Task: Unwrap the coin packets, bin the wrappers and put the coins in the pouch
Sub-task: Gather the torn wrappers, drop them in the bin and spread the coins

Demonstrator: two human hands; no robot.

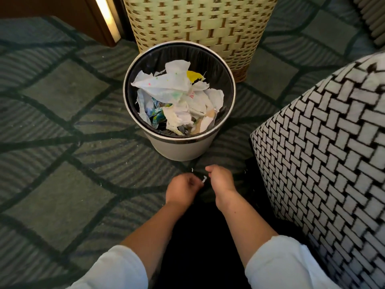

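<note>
- Left hand (pixel 183 189) and right hand (pixel 221 180) are at lower centre, close together, fingers curled.
- A white wrapper scrap (pixel 204 180) lies between them; I cannot tell which grip holds it.
- The bin (pixel 181 150), at mid-frame, holds torn paper (pixel 177 88).

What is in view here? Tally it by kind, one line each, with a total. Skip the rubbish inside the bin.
Bin: 1
Woven basket: 1
Patterned seat: 1
Hands: 2, left hand and right hand
Paper scrap between the hands: 1
Total: 6
</note>
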